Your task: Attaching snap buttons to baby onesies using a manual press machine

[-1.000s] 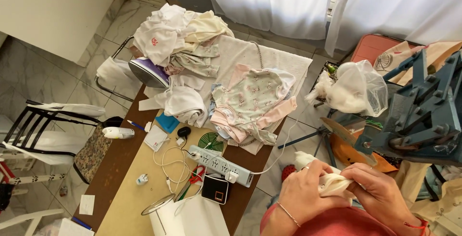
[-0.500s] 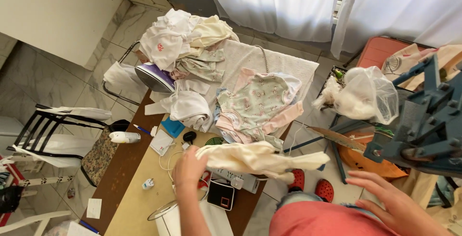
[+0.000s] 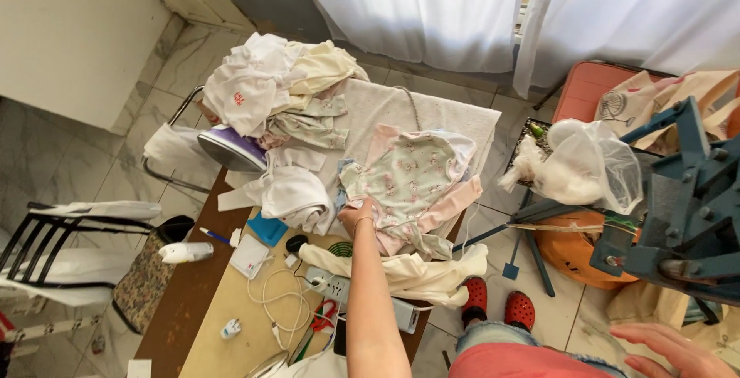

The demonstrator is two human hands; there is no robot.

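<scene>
My left hand (image 3: 358, 215) reaches forward over the table, its fingers curled on the lower left edge of a pale green patterned baby garment (image 3: 408, 174). That garment lies on top of pink ones on the cloth-covered ironing board (image 3: 455, 112). A cream garment (image 3: 408, 274) lies loose across the table's near edge, just right of my left forearm. My right hand (image 3: 667, 347) hovers at the bottom right with its fingers apart and holds nothing.
A purple and white iron (image 3: 231, 151) stands at the board's left end under a heap of light clothes (image 3: 270, 85). The wooden table (image 3: 223, 332) carries a power strip (image 3: 324, 285), cables, red scissors (image 3: 324, 318) and a spray bottle (image 3: 185, 252). A chair (image 3: 69, 251) stands left; a blue metal frame (image 3: 686, 201) and a plastic bag (image 3: 590, 162) stand right.
Both hands held the cream garment; my left hand then carried it over the table, laid it down and moved on to the patterned garment. My right hand dropped away to the lower right.
</scene>
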